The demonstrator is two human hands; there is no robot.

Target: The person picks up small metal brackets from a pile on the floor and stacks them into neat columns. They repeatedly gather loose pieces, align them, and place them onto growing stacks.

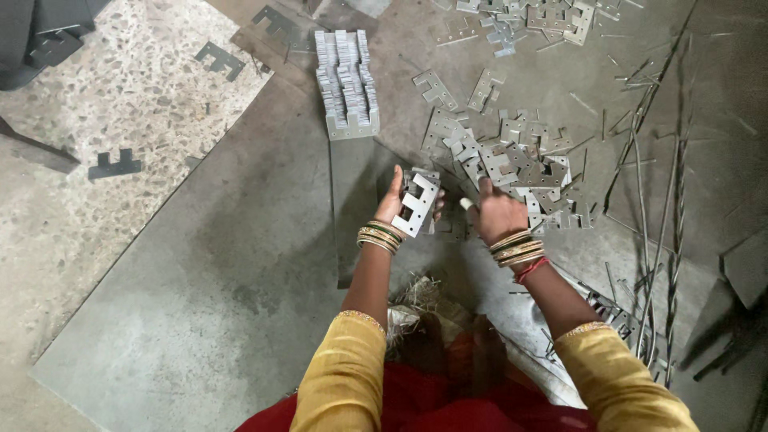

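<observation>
My left hand [394,200] grips a small stack of flat grey metal hinge plates [418,202], held tilted just above the floor. My right hand [496,212] rests on the near edge of a loose pile of the same notched plates [512,160], fingers curled over one or more pieces; what it holds is hidden. Both wrists wear bangles. A neat row of stacked plates [346,80] stands on edge further ahead, apart from both hands.
A grey metal sheet [240,264] covers the floor under the work. More loose plates [528,20] lie at the far top. Thin metal strips and scrap wire [652,200] are strewn on the right. Dark plates [116,164] lie on the terrazzo floor at left.
</observation>
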